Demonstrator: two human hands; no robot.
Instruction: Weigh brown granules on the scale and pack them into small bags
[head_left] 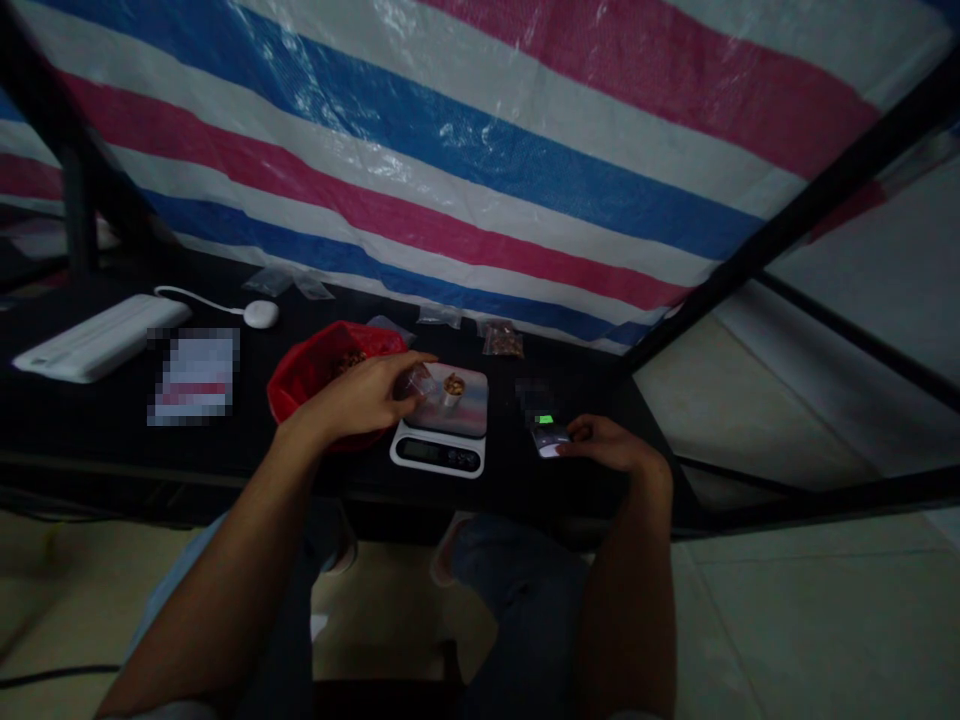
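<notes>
Curves the thumb and fingers of the left hand (375, 392), spread apart, around a clear bag (420, 381) at the left of the scale (437, 452). Beside it on the scale's plate, a small cup (452, 397) with brown pieces. Pinches a small dark item (550, 438) in the fingers of the right hand (611, 442). On the surface (330, 478), a red bag (294, 372) with brown pieces, and farther back, a filled packet (503, 339).
</notes>
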